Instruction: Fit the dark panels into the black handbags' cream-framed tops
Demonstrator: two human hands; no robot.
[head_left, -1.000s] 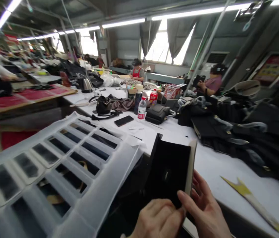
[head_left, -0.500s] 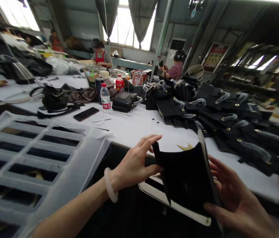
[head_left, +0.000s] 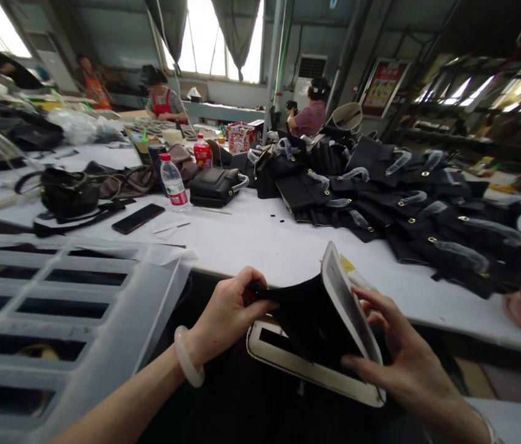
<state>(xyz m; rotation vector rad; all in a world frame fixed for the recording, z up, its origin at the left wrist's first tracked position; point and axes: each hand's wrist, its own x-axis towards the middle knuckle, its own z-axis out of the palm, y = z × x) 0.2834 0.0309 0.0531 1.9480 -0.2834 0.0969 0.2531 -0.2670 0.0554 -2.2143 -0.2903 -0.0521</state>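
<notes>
Between my hands is a black bag piece (head_left: 304, 311) with pale, stiff edge panels, held up in front of the table edge. My left hand (head_left: 232, 311), with a pale bangle on the wrist, pinches its left upper corner between thumb and fingers. My right hand (head_left: 401, 351) grips the right side panel, thumb on the inner side and fingers outside. A cream strip with a dark slot (head_left: 306, 367) runs along the lower side of the piece. Its underside is lost in dark shadow. Just behind it lies a yellow item (head_left: 347, 264), partly hidden.
Many black bags (head_left: 380, 191) with plastic-wrapped handles are heaped at the right. A water bottle (head_left: 174, 185), a phone (head_left: 139, 219) and a small black bag (head_left: 216, 186) lie on the white table (head_left: 242, 240). A translucent plastic crate (head_left: 116, 345) stands left. Co-workers sit farther back.
The bag piece has tipped and turned, so its right pale panel and lower cream strip show more. My left fingers have curled in on its corner. The view has shifted right.
</notes>
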